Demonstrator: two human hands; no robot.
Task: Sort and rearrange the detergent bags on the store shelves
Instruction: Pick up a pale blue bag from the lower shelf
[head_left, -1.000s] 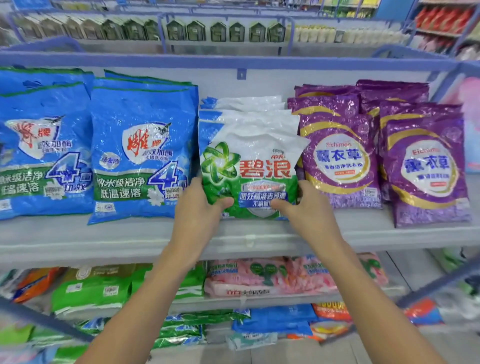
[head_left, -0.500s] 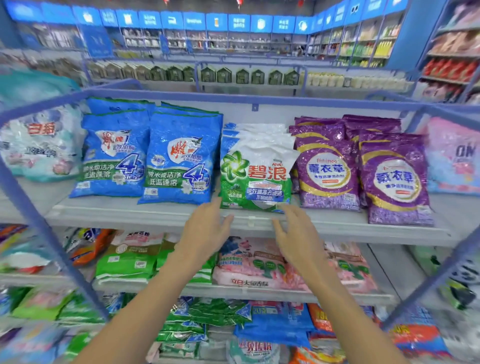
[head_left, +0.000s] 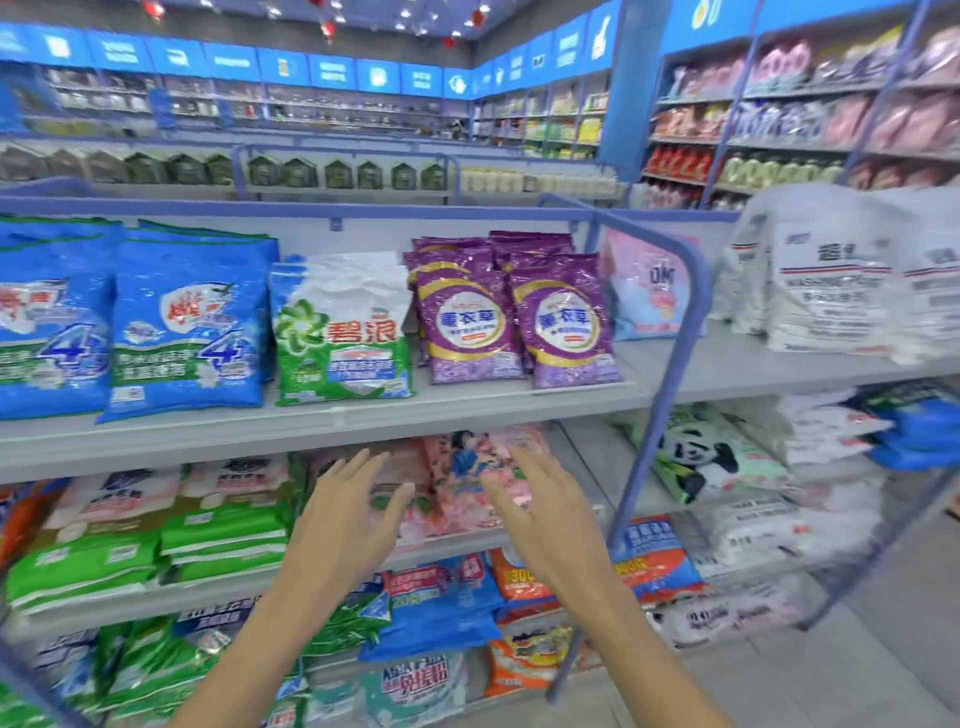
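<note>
A green and white detergent bag (head_left: 343, 332) leans upright on the top shelf (head_left: 311, 421), between blue bags (head_left: 187, 322) and purple bags (head_left: 519, 317). My left hand (head_left: 348, 514) and my right hand (head_left: 545, 509) hover below that shelf with fingers spread, holding nothing. Both hands are in front of the pink bags (head_left: 462, 478) on the second shelf, without touching them as far as I can see.
Green flat packs (head_left: 156, 540) lie at the left of the second shelf. A blue upright post (head_left: 670, 374) divides this bay from the right bay, where white bags (head_left: 831, 280) and a panda-print bag (head_left: 701, 457) sit. Mixed bags (head_left: 441, 597) fill the lower shelves.
Both hands let go of the green and white bag and dropped back below the top shelf. The view pulled back and swung right, showing the neighbouring bay.
</note>
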